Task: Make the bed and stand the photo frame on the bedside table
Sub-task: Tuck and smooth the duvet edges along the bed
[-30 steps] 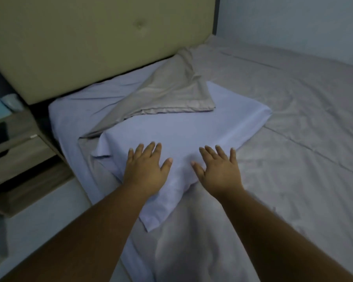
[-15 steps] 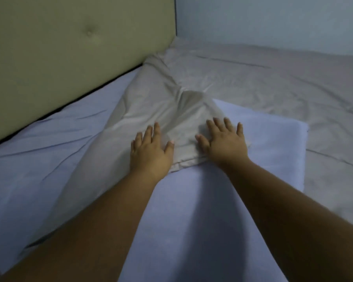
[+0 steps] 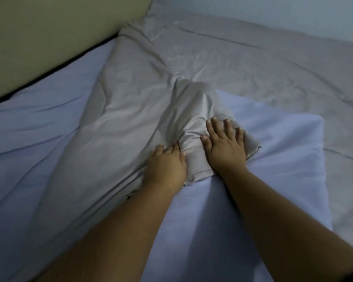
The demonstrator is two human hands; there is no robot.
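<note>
A grey-beige blanket (image 3: 118,127) covers the bed, and one corner is folded back over a pale blue pillow (image 3: 273,151). My left hand (image 3: 165,165) has its fingers curled into the bunched blanket corner at its near edge. My right hand (image 3: 224,143) lies on the same corner, fingers spread and pressing into the fabric where it bulges up. Under the blanket a pale blue sheet (image 3: 39,119) shows at the left. Neither the photo frame nor the bedside table is in view.
A beige padded headboard (image 3: 49,33) runs along the upper left. A pale wall (image 3: 273,15) closes off the far side of the bed. The blanket lies fairly flat across the right half of the bed.
I have leaned further over the bed. Both hands moved from the pillow up onto the folded blanket corner, and the fabric is now bunched between them. The bedside table has left the view.
</note>
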